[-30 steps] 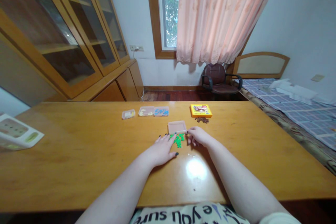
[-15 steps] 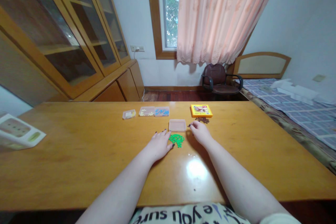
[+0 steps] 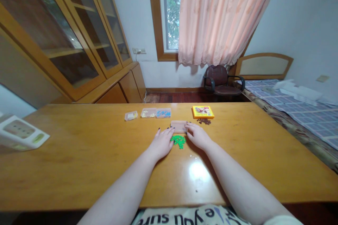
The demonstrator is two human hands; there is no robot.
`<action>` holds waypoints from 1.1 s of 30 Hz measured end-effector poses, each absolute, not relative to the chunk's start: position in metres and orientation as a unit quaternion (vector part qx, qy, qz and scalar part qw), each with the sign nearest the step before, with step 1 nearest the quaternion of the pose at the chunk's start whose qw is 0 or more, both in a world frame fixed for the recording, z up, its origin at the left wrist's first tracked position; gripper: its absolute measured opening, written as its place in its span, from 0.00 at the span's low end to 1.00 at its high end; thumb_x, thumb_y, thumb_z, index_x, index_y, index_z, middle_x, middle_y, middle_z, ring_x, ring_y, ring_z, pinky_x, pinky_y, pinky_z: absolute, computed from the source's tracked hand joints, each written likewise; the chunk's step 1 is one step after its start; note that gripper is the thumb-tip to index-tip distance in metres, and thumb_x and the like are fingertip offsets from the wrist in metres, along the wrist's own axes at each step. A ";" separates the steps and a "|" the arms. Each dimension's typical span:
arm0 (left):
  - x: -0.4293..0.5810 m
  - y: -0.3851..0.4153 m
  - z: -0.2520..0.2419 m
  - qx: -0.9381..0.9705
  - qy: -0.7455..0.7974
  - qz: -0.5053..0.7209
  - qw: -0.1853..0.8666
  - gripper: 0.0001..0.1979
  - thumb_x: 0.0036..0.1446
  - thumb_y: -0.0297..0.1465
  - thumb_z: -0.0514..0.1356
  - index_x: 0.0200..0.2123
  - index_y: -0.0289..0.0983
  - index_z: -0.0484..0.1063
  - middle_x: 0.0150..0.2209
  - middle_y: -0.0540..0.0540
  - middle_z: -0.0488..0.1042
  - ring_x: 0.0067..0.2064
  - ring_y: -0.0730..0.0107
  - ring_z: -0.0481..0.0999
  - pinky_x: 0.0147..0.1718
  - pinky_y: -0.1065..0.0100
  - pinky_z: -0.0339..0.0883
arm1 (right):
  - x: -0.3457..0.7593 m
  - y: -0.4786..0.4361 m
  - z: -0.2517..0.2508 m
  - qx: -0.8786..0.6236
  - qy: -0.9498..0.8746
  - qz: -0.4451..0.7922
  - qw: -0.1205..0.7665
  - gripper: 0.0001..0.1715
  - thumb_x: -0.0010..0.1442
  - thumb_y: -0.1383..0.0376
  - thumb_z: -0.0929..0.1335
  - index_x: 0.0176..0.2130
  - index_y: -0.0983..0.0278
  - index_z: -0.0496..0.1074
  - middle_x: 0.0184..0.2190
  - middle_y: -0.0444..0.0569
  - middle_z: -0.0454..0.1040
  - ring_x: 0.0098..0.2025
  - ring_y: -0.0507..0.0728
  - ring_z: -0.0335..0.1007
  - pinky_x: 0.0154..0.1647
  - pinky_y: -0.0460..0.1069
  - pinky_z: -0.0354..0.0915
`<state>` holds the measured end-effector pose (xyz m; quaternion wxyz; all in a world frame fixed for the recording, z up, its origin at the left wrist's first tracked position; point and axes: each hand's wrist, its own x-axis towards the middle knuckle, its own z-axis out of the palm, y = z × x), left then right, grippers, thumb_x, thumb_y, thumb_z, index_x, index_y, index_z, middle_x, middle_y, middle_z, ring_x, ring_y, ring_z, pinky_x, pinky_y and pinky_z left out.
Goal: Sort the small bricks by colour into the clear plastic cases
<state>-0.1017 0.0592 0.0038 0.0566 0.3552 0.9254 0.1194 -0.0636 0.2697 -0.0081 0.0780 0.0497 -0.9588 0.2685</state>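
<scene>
A shallow clear plastic box (image 3: pixel 179 127) lies between my two hands. My left hand (image 3: pixel 162 144) rests on the table with its fingers stretched out, the fingertips at the box's left edge and the thumb beside a pile of small green pieces (image 3: pixel 179 141). At the right edge of the box, my right hand (image 3: pixel 200 136) has its fingers apart, fingertips touching the rim. No piece shows in either hand. Small brown pieces (image 3: pixel 204 121) lie just beyond my right hand.
A yellow box (image 3: pixel 202 112) with a printed picture stands behind the brown pieces. Farther back left are clear boxes with pale yellow pieces (image 3: pixel 148 113) and blue pieces (image 3: pixel 163 113), plus a smaller clear box (image 3: pixel 131 116). A white object (image 3: pixel 22 132) stands at far left.
My right hand has shifted left onto the plastic box's right edge, its pinched fingers now spread. My left fingertips have moved slightly right, to the box's left edge.
</scene>
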 end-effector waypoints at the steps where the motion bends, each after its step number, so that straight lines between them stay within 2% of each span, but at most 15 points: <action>1: -0.102 0.059 0.005 0.355 0.925 0.124 0.053 0.26 0.58 0.31 0.50 0.61 0.40 0.56 0.63 0.44 0.58 0.63 0.60 0.57 0.63 0.47 0.39 | -0.063 0.269 -0.006 0.052 -0.959 0.269 0.075 0.22 0.59 0.68 0.62 0.52 0.66 0.71 0.56 0.55 0.67 0.58 0.58 0.61 0.61 0.53 0.54; 5: -0.101 0.058 0.010 0.359 0.921 0.143 0.047 0.20 0.60 0.31 0.48 0.55 0.43 0.65 0.57 0.46 0.68 0.58 0.63 0.65 0.62 0.48 0.41 | -0.059 0.266 0.001 0.059 -0.963 0.256 0.061 0.18 0.61 0.66 0.60 0.46 0.64 0.75 0.51 0.55 0.72 0.54 0.59 0.67 0.59 0.54 0.57; 7: -0.102 0.058 0.010 0.359 0.920 0.150 0.041 0.19 0.61 0.32 0.48 0.54 0.43 0.66 0.56 0.46 0.69 0.56 0.63 0.67 0.62 0.50 0.42 | -0.059 0.265 0.000 0.058 -0.965 0.248 0.069 0.18 0.62 0.66 0.60 0.46 0.64 0.75 0.51 0.55 0.72 0.54 0.60 0.66 0.59 0.54 0.56; 9: -0.105 0.059 0.008 0.355 0.922 0.155 0.020 0.21 0.60 0.33 0.49 0.57 0.41 0.62 0.58 0.44 0.65 0.59 0.62 0.64 0.63 0.52 0.44 | -0.060 0.264 -0.003 0.052 -0.963 0.248 0.094 0.20 0.62 0.65 0.61 0.51 0.65 0.71 0.55 0.56 0.68 0.58 0.59 0.62 0.61 0.54 0.54; 11: -0.109 0.059 0.004 0.346 0.926 0.153 0.002 0.26 0.59 0.34 0.51 0.61 0.39 0.56 0.63 0.43 0.57 0.62 0.61 0.58 0.63 0.53 0.44 | -0.062 0.266 -0.009 0.043 -0.961 0.247 0.117 0.27 0.61 0.63 0.62 0.59 0.68 0.63 0.62 0.58 0.58 0.63 0.59 0.53 0.63 0.55 0.50; 13: -0.114 0.060 -0.001 0.342 0.928 0.143 0.011 0.29 0.59 0.35 0.51 0.63 0.38 0.52 0.65 0.44 0.51 0.65 0.59 0.52 0.63 0.50 0.42 | -0.066 0.268 -0.016 0.039 -0.962 0.245 0.111 0.34 0.60 0.61 0.63 0.63 0.70 0.55 0.65 0.59 0.49 0.66 0.60 0.46 0.64 0.56 0.47; 15: -0.117 0.059 -0.006 0.344 0.929 0.135 0.034 0.30 0.59 0.35 0.51 0.64 0.39 0.51 0.66 0.45 0.50 0.66 0.59 0.50 0.63 0.47 0.40 | -0.069 0.270 -0.022 0.044 -0.966 0.242 0.085 0.36 0.60 0.60 0.63 0.64 0.68 0.53 0.66 0.58 0.46 0.67 0.61 0.42 0.65 0.57 0.46; 22: -0.116 0.056 -0.008 0.344 0.928 0.140 0.038 0.27 0.59 0.36 0.52 0.62 0.41 0.55 0.64 0.44 0.56 0.65 0.56 0.52 0.61 0.43 0.40 | -0.068 0.268 -0.022 0.055 -0.973 0.220 0.046 0.34 0.61 0.60 0.63 0.64 0.64 0.53 0.65 0.54 0.50 0.66 0.61 0.44 0.64 0.58 0.47; 29: -0.114 0.054 0.001 0.364 0.915 0.172 0.012 0.19 0.61 0.33 0.51 0.54 0.43 0.67 0.56 0.44 0.68 0.59 0.60 0.64 0.61 0.45 0.40 | -0.062 0.262 -0.011 0.060 -0.976 0.193 0.079 0.24 0.62 0.60 0.62 0.56 0.64 0.66 0.58 0.56 0.64 0.61 0.62 0.57 0.61 0.58 0.53; 31: -0.115 0.054 0.002 0.362 0.913 0.187 -0.005 0.20 0.61 0.34 0.51 0.56 0.42 0.65 0.58 0.43 0.66 0.59 0.59 0.64 0.61 0.47 0.42 | -0.062 0.262 -0.015 0.054 -0.974 0.198 0.096 0.28 0.61 0.59 0.63 0.58 0.66 0.64 0.60 0.59 0.61 0.61 0.62 0.56 0.61 0.58 0.53; 33: -0.116 0.054 0.000 0.354 0.914 0.199 -0.011 0.24 0.59 0.35 0.53 0.60 0.41 0.60 0.61 0.40 0.61 0.61 0.57 0.60 0.61 0.48 0.43 | -0.064 0.263 -0.021 0.048 -0.970 0.216 0.105 0.33 0.59 0.59 0.64 0.61 0.69 0.59 0.62 0.61 0.56 0.63 0.63 0.53 0.62 0.59 0.52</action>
